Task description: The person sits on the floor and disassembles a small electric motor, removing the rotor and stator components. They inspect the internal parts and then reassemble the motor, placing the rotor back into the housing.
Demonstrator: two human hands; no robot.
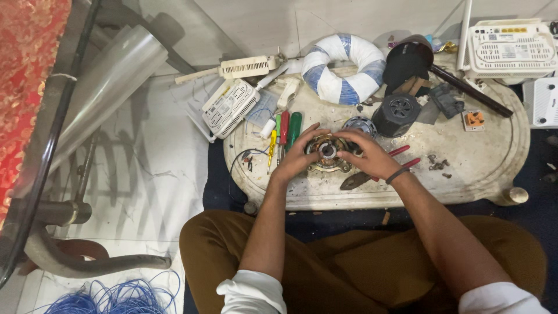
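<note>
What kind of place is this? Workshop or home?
Probably a small home repair spot: a low stone slab on a tiled floor serves as bench. Both hands work a round motor part, with screwdrivers, pliers and opened plastic casings about.

The round motor part (326, 152) held between the left hand (296, 157) and the right hand (366, 156) looks like dull brass-coloured metal with a shinier steel centre. It rests on a low table (482, 168) of pale, stained, matt stone, beside screwdrivers (285, 131) with glossy plastic handles and a black matt plastic housing (396, 114). The floor (157, 168) is smooth, glossy marble-like tile, and the white ring (344, 68) is wrapped in cloth-like tape.
</note>
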